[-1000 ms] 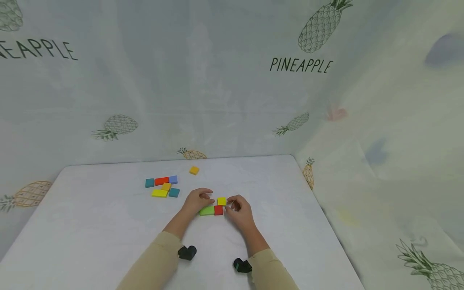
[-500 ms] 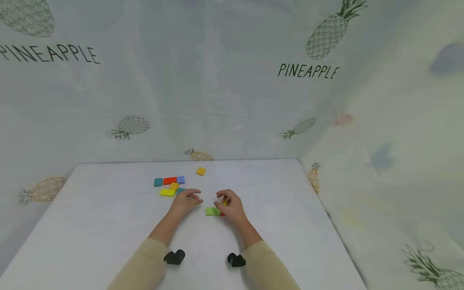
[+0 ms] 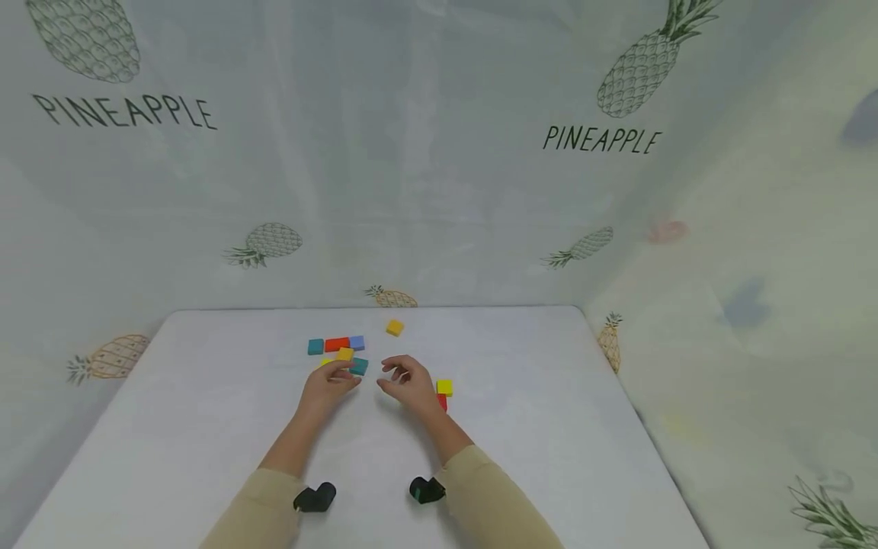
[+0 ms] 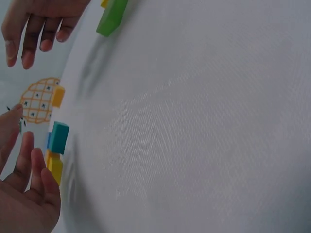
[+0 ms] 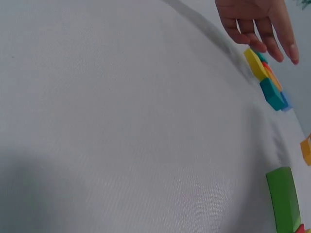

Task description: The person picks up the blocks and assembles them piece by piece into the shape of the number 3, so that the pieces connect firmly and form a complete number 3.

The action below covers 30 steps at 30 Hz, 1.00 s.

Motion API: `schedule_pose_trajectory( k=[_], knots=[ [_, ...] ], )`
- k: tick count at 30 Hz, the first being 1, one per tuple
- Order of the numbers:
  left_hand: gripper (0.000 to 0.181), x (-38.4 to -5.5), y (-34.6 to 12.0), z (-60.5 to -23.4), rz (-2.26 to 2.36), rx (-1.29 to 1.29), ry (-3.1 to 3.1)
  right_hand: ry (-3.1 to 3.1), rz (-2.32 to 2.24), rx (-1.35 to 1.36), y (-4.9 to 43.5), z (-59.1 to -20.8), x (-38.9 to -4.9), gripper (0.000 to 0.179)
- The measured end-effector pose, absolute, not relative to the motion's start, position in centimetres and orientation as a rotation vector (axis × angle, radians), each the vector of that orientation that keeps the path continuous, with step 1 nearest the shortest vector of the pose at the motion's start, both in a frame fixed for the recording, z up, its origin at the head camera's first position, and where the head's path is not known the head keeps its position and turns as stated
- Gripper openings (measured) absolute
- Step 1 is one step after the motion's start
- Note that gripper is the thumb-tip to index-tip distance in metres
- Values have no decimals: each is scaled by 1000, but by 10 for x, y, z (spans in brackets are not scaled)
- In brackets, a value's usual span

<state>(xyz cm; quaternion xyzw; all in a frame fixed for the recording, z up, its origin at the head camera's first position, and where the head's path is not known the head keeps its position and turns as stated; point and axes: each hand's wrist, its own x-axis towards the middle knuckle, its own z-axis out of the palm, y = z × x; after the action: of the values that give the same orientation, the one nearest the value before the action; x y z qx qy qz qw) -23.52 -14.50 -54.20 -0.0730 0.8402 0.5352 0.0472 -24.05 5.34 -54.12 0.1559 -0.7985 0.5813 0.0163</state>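
Note:
My left hand hovers at the front of a cluster of blocks, fingers relaxed and holding nothing. Partly behind it is a yellow block; beside its fingertips are an orange block and a teal block. My right hand is held over the table between the block groups, loosely bent and without a block. Just right of it, a yellow block sits behind a red block. A green block shows in the right wrist view; the right hand hides it from the head view.
At the back of the cluster lie another teal block, a longer red block and a blue block. A lone orange block rests near the far edge of the white table. Pineapple-printed cloth hangs behind.
Both hands have moved left, away from the green, red and yellow blocks and toward the cluster. Those blocks have stayed together. The head view has turned left.

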Motion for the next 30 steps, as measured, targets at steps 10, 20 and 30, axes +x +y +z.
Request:
schedule_pose_trajectory(
  k=[10, 20, 30],
  knots=[
    [47, -234, -176, -555, 1685, -330, 2546, -2659, 1829, 298, 25, -545, -251, 32],
    [50, -233, -184, -556, 1732, -428, 2479, -2734, 1696, 161, 4, -561, -265, 31],
    [50, -235, -186, -560, 1733, -417, 2489, -2844, 1429, 71, -8, -564, -269, 42]
  ],
)
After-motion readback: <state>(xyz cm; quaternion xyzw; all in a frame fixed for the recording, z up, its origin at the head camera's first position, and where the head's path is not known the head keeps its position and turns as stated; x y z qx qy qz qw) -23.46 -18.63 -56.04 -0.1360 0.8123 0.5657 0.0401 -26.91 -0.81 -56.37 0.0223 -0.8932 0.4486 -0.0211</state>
